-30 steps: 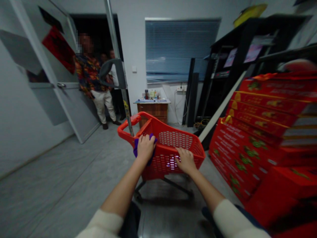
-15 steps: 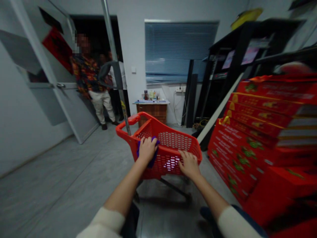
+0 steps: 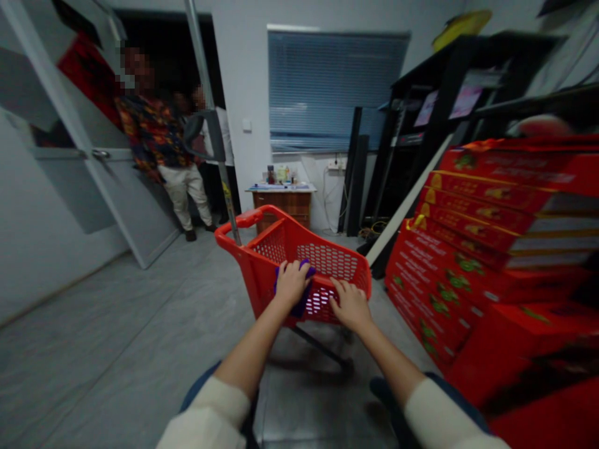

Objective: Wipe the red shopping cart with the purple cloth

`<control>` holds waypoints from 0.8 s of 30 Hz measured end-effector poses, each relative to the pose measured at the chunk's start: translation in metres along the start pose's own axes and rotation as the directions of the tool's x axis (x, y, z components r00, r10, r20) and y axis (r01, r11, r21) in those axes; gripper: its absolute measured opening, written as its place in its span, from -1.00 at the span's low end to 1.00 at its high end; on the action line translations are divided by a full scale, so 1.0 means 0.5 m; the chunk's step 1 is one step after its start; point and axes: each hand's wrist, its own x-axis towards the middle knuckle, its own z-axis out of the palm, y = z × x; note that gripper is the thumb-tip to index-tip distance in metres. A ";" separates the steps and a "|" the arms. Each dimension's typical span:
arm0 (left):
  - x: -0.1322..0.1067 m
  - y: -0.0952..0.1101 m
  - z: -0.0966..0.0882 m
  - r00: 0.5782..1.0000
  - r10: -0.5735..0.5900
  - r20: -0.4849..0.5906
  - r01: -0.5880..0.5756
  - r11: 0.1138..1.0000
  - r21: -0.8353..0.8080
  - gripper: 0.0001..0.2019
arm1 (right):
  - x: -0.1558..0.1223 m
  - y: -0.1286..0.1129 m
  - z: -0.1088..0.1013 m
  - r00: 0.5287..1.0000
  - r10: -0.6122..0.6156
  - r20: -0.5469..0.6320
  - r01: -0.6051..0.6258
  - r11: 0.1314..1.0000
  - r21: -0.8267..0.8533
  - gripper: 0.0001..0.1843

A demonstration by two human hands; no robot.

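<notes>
In front of me stands a red plastic shopping cart (image 3: 262, 268) with perforated basket walls and a dark lower frame. My left hand (image 3: 291, 285) is closed over a purple cloth (image 3: 303, 304), which it presses on the rim of the near side wall. The cloth hangs partly down the outer face. Farther right on the same rim rests my right hand (image 3: 350, 304), its fingers hooked over the top edge and its palm against the outside. A metal pole (image 3: 228, 193) with a grey holder rises at the cart's handle end.
Stacked red cartons (image 3: 435, 287) crowd the right side, beside a black shelf (image 3: 449, 81). At the back stands a small wooden cabinet (image 3: 283, 209) with bottles on top. A person (image 3: 154, 137) stands by the open door (image 3: 126, 199), others behind.
My left hand has slid the purple cloth rightward along the rim toward my right hand. The right hand stays on the rim. The whole view has shifted slightly.
</notes>
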 end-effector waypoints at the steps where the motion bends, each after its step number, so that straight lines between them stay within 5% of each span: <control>1: 0.002 -0.017 -0.006 1.000 -0.012 0.000 0.012 1.000 0.012 -0.74 | -0.004 0.008 0.000 1.000 0.000 -0.001 0.000 1.000 0.002 -0.39; 5: 0.005 -0.032 -0.013 0.996 -0.084 0.008 0.084 0.996 0.038 -0.74 | -0.019 0.011 0.011 1.000 -0.004 -0.027 0.004 1.000 0.015 -0.39; 12: -0.008 0.056 0.018 0.998 -0.008 0.061 0.013 0.997 -0.071 -0.72 | -0.018 -0.002 0.020 0.999 -0.026 -0.037 0.027 0.999 0.031 -0.37; 15: -0.006 0.037 0.013 0.996 0.039 0.077 -0.032 0.995 -0.093 -0.71 | -0.022 0.029 0.021 0.996 -0.048 -0.073 0.051 0.997 0.050 -0.38; 20: -0.001 0.012 0.007 0.997 -0.073 0.034 0.074 0.997 -0.029 -0.75 | -0.033 0.058 0.032 0.990 -0.053 -0.129 0.063 0.995 0.071 -0.49; 24: -0.012 0.078 0.031 0.994 -0.112 0.006 0.112 0.992 -0.064 -0.75 | -0.033 0.041 0.036 0.991 0.000 -0.135 0.010 0.997 0.071 -0.55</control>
